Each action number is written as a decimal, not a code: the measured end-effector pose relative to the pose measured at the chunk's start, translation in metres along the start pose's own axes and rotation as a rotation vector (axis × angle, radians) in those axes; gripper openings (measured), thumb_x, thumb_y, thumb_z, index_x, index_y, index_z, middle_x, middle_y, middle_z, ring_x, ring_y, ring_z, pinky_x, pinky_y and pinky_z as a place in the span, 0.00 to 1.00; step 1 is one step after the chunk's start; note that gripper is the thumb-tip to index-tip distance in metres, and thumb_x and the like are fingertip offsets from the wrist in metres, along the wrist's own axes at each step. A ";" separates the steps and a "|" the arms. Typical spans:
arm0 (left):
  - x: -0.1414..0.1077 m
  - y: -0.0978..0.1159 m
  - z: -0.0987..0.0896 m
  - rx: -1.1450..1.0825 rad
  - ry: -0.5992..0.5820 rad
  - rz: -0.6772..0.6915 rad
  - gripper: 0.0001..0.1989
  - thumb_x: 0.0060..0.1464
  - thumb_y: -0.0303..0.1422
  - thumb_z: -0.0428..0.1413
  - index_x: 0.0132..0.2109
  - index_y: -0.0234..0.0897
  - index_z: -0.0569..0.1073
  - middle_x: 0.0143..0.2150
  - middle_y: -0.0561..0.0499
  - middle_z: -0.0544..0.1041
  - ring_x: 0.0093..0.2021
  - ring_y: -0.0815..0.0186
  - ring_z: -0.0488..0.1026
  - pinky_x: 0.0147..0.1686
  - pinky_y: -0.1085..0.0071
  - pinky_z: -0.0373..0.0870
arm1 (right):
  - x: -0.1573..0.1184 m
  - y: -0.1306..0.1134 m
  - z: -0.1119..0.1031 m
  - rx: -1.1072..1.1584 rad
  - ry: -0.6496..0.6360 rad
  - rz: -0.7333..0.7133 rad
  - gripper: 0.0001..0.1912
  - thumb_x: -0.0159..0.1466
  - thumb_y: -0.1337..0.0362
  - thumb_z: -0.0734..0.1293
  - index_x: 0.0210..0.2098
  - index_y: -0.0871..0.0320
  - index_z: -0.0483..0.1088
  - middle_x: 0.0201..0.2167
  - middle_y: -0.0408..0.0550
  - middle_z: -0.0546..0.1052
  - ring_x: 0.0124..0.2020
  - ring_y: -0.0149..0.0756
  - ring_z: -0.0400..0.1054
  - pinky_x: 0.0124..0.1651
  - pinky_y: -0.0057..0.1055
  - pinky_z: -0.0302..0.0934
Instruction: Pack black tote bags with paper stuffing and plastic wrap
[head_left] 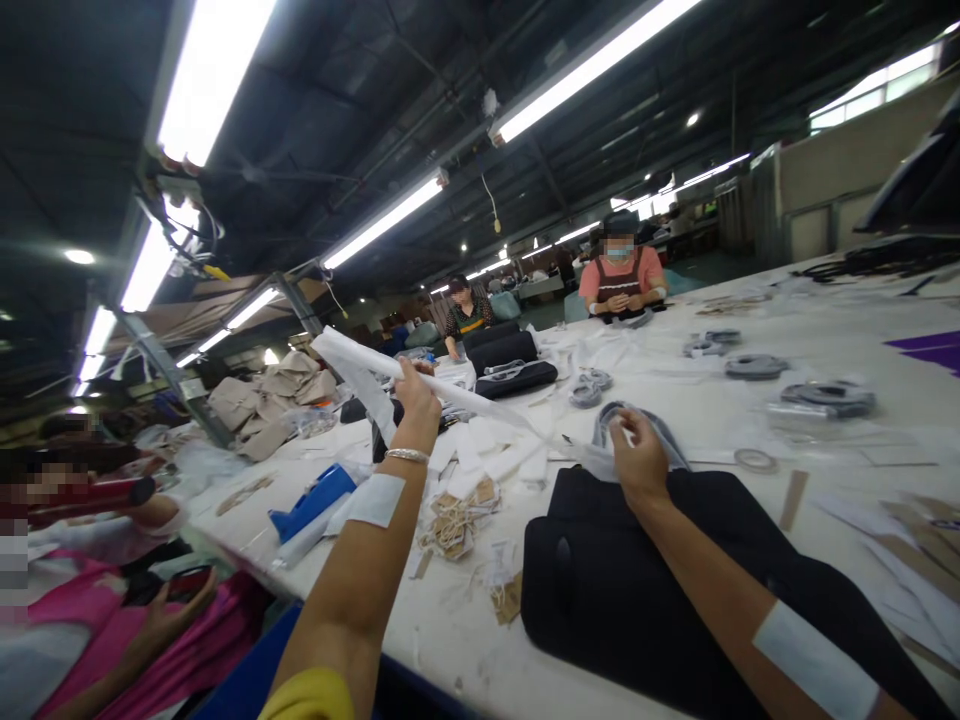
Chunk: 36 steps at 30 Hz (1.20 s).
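Note:
A long white translucent plastic strip point(480, 402) stretches slantwise across the view, with a loose end hanging at the upper left. My left hand point(418, 392) is raised and closed around it. Lower on the right, my right hand point(637, 452) has its fingers pinched at the other end of the strip. Just behind those fingers lies a grey coiled strap point(664, 440); whether they also touch it I cannot tell. Beneath my right forearm, black padded fabric pieces point(600, 590) lie flat, partly hidden by that arm.
On the white table point(480, 650) are cardboard tags with strings point(454, 520), a blue tape dispenser point(313, 502), more coiled straps point(821, 398) and a black folded stack point(504, 350). Two people point(621, 270) are across the table. Another person point(82, 630) is close at left, holding a phone.

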<state>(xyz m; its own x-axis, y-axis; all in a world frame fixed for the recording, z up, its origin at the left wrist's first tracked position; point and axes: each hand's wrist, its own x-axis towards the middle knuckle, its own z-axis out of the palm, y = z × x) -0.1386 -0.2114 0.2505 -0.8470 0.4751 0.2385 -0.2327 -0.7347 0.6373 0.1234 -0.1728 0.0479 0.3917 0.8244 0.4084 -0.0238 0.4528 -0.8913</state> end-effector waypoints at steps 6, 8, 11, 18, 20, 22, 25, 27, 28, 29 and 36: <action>-0.067 -0.052 0.004 -0.023 -0.061 -0.163 0.06 0.66 0.30 0.50 0.38 0.35 0.66 0.32 0.53 0.73 0.29 0.73 0.73 0.34 0.75 0.72 | -0.014 -0.048 0.001 -0.087 -0.178 -0.564 0.21 0.68 0.55 0.60 0.57 0.57 0.67 0.57 0.55 0.71 0.60 0.45 0.62 0.64 0.46 0.53; -0.101 -0.073 0.006 -0.039 -0.143 -0.234 0.06 0.65 0.31 0.51 0.39 0.34 0.68 0.34 0.50 0.74 0.33 0.71 0.75 0.39 0.72 0.74 | -0.021 -0.052 0.004 -0.118 -0.341 -0.611 0.23 0.69 0.54 0.60 0.59 0.57 0.65 0.58 0.55 0.71 0.60 0.45 0.63 0.64 0.45 0.54; -0.143 -0.097 0.000 0.044 -0.338 -0.276 0.09 0.64 0.37 0.53 0.42 0.34 0.69 0.41 0.45 0.75 0.44 0.66 0.75 0.45 0.70 0.72 | -0.021 -0.043 0.005 -0.186 -0.516 -0.525 0.22 0.69 0.54 0.59 0.59 0.56 0.66 0.54 0.55 0.73 0.55 0.46 0.68 0.59 0.43 0.60; -0.196 -0.103 -0.074 0.959 -1.009 0.036 0.20 0.55 0.42 0.60 0.52 0.41 0.72 0.53 0.42 0.74 0.52 0.55 0.72 0.49 0.64 0.69 | 0.004 -0.019 -0.008 -0.250 -0.204 -0.410 0.22 0.67 0.54 0.61 0.56 0.59 0.69 0.51 0.57 0.74 0.53 0.47 0.68 0.58 0.43 0.61; -0.207 -0.100 -0.094 1.190 -1.361 0.103 0.19 0.55 0.47 0.59 0.48 0.41 0.76 0.46 0.43 0.78 0.46 0.53 0.75 0.46 0.62 0.69 | 0.006 -0.020 -0.009 -0.248 -0.168 -0.423 0.22 0.67 0.55 0.61 0.56 0.59 0.69 0.51 0.57 0.75 0.53 0.46 0.68 0.58 0.42 0.60; -0.216 -0.101 -0.106 1.336 -1.555 0.194 0.21 0.56 0.51 0.56 0.45 0.39 0.77 0.41 0.42 0.79 0.42 0.52 0.76 0.42 0.62 0.70 | 0.006 -0.026 -0.009 -0.254 -0.181 -0.461 0.22 0.68 0.55 0.60 0.56 0.59 0.69 0.50 0.56 0.75 0.53 0.45 0.68 0.59 0.40 0.60; -0.225 -0.106 -0.114 1.421 -1.530 0.367 0.23 0.60 0.52 0.50 0.42 0.36 0.76 0.38 0.43 0.78 0.39 0.54 0.75 0.40 0.63 0.69 | 0.006 -0.043 -0.016 -0.306 -0.233 -0.578 0.20 0.69 0.57 0.60 0.56 0.58 0.70 0.51 0.54 0.74 0.53 0.44 0.67 0.59 0.38 0.59; -0.228 -0.108 -0.115 1.421 -1.463 0.441 0.23 0.62 0.51 0.48 0.41 0.36 0.75 0.36 0.44 0.77 0.39 0.56 0.74 0.40 0.64 0.68 | 0.012 -0.057 -0.030 -0.421 -0.278 -0.662 0.19 0.69 0.58 0.61 0.56 0.57 0.70 0.52 0.54 0.72 0.50 0.44 0.69 0.56 0.37 0.61; -0.228 -0.109 -0.116 1.412 -1.434 0.466 0.22 0.63 0.50 0.48 0.40 0.36 0.74 0.36 0.45 0.76 0.38 0.57 0.74 0.40 0.65 0.67 | 0.018 -0.064 -0.040 -0.506 -0.304 -0.703 0.19 0.68 0.58 0.61 0.56 0.56 0.70 0.52 0.53 0.71 0.48 0.43 0.70 0.53 0.36 0.63; -0.229 -0.109 -0.117 1.397 -1.413 0.486 0.21 0.64 0.49 0.47 0.40 0.36 0.74 0.36 0.45 0.76 0.38 0.58 0.74 0.41 0.65 0.67 | 0.026 -0.070 -0.051 -0.604 -0.336 -0.742 0.19 0.68 0.59 0.61 0.56 0.55 0.70 0.53 0.53 0.71 0.45 0.43 0.70 0.50 0.36 0.64; -0.229 -0.098 -0.120 1.293 -1.371 0.549 0.18 0.66 0.44 0.46 0.40 0.37 0.73 0.36 0.44 0.75 0.38 0.58 0.72 0.41 0.64 0.66 | 0.069 -0.062 -0.136 -0.927 -0.949 -0.579 0.16 0.63 0.57 0.66 0.49 0.50 0.77 0.44 0.52 0.77 0.39 0.43 0.72 0.39 0.34 0.64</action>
<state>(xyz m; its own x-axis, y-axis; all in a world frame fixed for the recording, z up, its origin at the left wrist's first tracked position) 0.0212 -0.3063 0.0451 0.3340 0.8164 0.4710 0.8515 -0.4757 0.2207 0.2771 -0.1905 0.1044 -0.6150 0.6822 0.3955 0.6611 0.7195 -0.2130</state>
